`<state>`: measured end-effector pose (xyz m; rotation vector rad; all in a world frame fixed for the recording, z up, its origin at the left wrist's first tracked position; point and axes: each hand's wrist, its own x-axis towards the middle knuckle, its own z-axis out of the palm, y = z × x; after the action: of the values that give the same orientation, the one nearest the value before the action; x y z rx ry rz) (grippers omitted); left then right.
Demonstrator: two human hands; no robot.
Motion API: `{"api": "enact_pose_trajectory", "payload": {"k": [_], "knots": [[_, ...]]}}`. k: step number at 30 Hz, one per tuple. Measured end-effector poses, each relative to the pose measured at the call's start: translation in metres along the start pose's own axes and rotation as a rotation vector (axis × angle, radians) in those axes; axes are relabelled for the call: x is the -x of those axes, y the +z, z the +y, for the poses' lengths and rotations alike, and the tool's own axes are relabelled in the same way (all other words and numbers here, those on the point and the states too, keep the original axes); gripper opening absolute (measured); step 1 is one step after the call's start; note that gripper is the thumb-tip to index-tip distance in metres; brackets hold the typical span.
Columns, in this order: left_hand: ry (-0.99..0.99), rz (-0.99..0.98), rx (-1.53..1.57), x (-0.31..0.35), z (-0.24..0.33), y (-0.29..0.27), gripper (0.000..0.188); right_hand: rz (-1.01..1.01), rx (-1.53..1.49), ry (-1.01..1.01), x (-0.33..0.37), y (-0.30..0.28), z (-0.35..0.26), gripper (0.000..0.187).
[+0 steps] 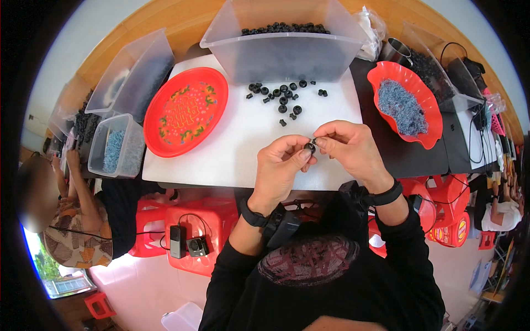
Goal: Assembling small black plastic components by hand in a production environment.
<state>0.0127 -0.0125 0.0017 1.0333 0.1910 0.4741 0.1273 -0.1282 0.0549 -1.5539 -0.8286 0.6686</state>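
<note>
My left hand (280, 168) pinches a small round black part (310, 148) between thumb and fingers, above the near side of the white work surface (232, 157). Close against it, the thumb and forefinger of my right hand (353, 151) are pressed together; whatever they hold is too small to make out. Beyond my hands lie several loose black parts (282, 101), some round with a hole, others small and spool-shaped. Behind these stands a large clear bin (284, 58) with many black parts in it.
Left of the white surface's middle lies a red patterned tray (187, 113); beside it, a clear tub (132, 149) holds small blue-grey pieces. At right, a red scalloped dish (433, 116) holds similar pieces, near a metal mug (395, 52). A co-worker (77, 220) sits at far left.
</note>
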Motion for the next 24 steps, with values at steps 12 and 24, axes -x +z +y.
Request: {"api": "enact_pose_trajectory", "payload": {"k": [12,24], "knots": [[0.005,-0.038,0.099,0.002,-0.005,-0.006,0.025,0.060,0.162,-0.008,0.010,0.005,-0.008,0.015],[0.032,-0.009,-0.011,0.003,-0.006,-0.001,0.022,0.133,0.439,-0.223,0.012,0.009,-0.003,0.009]]}}
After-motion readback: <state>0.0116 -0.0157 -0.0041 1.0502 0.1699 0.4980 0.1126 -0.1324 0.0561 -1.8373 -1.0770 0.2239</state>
